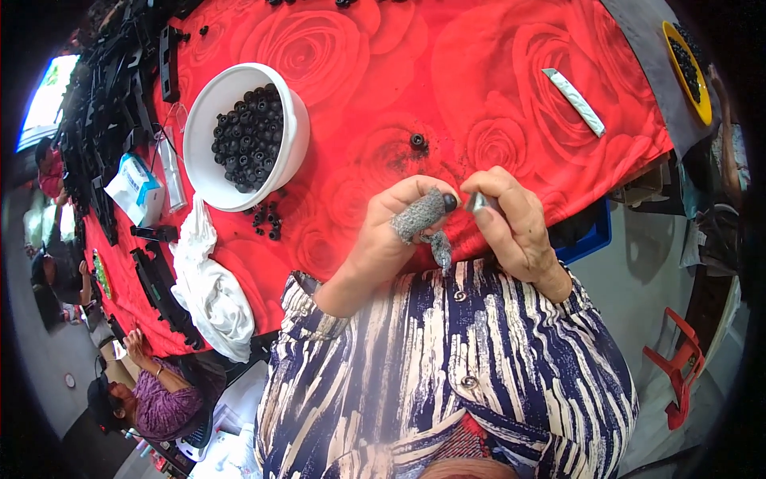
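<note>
My left hand [396,223] is closed, pinching a small black round part [450,203] between thumb and forefinger. A grey knitted wrap [419,215] covers one of its fingers, with a loose end hanging below. Just to the right, my right hand [513,227] is closed on a small grey pointed piece that looks like a blade [478,201]. Its tip is apart from the black part by a short gap. Beyond both hands, a single black ring-shaped part [417,140] lies on the red rose-patterned cloth [359,120] amid dark crumbs.
A white bucket [299,132] of black parts stands left, with several loose parts [267,219] beside it. White cloth [209,287] and long black pieces [155,287] lie farther left. A slim pale strip [576,104] rests at right. Another person [163,395] sits at lower left.
</note>
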Demonstrator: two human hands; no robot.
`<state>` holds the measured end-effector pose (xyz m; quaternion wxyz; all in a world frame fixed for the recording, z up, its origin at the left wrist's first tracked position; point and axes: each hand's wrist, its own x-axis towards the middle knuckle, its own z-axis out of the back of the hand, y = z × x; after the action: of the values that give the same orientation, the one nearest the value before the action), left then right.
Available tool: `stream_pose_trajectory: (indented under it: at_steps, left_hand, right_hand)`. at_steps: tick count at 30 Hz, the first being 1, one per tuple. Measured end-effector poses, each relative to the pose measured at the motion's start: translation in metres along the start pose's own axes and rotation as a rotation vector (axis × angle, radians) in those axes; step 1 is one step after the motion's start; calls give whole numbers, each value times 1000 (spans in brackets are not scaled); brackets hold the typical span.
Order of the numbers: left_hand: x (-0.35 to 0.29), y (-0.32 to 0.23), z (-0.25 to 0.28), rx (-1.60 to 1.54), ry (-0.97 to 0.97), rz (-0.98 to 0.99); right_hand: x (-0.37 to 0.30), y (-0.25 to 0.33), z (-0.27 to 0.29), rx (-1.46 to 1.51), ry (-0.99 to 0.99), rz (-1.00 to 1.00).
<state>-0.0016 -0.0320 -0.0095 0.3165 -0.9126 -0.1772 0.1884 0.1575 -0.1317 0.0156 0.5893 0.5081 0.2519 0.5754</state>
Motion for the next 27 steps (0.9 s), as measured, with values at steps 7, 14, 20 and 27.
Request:
stream_pose_trajectory:
  at_steps: [7, 14, 20, 27]
  left_hand:
    - [0, 1, 3, 31, 1, 29]
    - [2, 3, 7, 22, 4, 27]
    - [2, 2, 6, 48, -38, 54]
    - [4, 1, 4, 51, -50, 90]
  right_hand:
    - [2, -8, -4, -72, -31, -20]
    - [5, -10, -2, -83, -13, -10]
    - [5, -15, -2, -35, 7, -6]
    - [7, -19, 3, -34, 34, 10]
